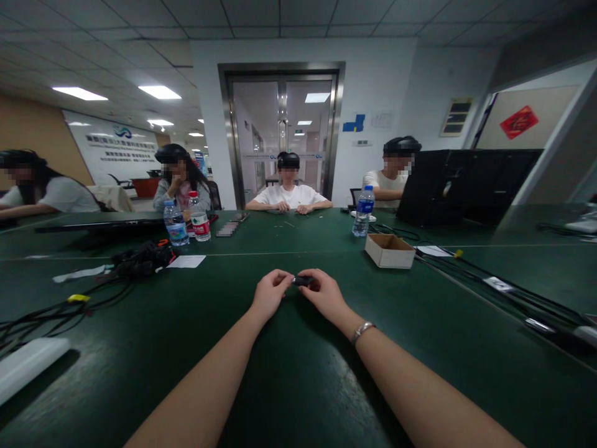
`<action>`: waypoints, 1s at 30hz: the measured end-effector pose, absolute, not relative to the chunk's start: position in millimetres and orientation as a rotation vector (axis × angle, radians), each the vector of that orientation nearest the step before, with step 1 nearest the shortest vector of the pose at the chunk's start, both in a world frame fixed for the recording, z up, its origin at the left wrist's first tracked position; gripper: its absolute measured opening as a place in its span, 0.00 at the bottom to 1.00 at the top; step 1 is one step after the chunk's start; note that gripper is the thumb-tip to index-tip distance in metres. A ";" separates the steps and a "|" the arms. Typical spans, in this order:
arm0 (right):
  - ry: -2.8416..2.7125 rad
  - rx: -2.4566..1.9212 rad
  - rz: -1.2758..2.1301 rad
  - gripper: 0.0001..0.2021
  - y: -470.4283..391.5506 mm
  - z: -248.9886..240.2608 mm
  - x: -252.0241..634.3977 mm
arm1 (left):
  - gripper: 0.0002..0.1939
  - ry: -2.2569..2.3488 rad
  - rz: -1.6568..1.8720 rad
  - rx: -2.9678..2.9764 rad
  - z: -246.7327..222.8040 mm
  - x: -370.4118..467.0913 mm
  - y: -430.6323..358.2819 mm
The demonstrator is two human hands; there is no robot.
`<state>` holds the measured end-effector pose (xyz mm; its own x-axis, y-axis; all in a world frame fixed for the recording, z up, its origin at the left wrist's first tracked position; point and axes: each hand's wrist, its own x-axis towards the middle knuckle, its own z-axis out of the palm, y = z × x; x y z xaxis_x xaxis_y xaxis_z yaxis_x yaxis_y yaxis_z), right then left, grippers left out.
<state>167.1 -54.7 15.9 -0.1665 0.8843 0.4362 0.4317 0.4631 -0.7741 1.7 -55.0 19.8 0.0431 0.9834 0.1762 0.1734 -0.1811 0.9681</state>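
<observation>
Over the middle of the green table point(289, 348), both hands meet at a small black object point(303, 281). My right hand point(323, 292) has its thumb and fingers closed on the object's dark body. At the object's left end, which looks shiny, my left hand point(272, 291) pinches with thumb and forefinger. Whether a separate small piece sits in that left pinch is too small to tell. A silver bracelet point(362, 333) is around my right wrist.
An open cardboard box point(389, 252) and a water bottle point(363, 211) stand ahead to the right. Two bottles point(176, 224) point(199, 218), black cables point(144, 260) and a white device point(32, 367) are on the left. Several people sit across the table; a monitor point(466, 186) stands right.
</observation>
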 end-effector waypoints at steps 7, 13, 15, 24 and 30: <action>-1.773 -1.121 0.623 0.14 -49.8 9.6 169.0 | 0.10 1.172 1.201 1.459 29.2 1.5 -62.0; -1.757 -1.140 0.651 0.14 -47.7 7.3 169.3 | 0.10 1.142 1.198 1.453 29.5 1.0 -61.2; -1.753 -1.136 0.676 0.14 -47.2 6.4 169.0 | 0.10 1.139 1.214 1.450 27.7 0.5 -59.7; -1.747 -1.157 0.696 0.15 -48.1 7.7 167.9 | 0.12 1.067 1.313 1.426 26.3 -0.5 -57.9; -1.772 -1.145 0.653 0.13 -49.1 8.4 167.4 | 0.10 1.185 1.296 1.404 24.1 -0.3 -55.4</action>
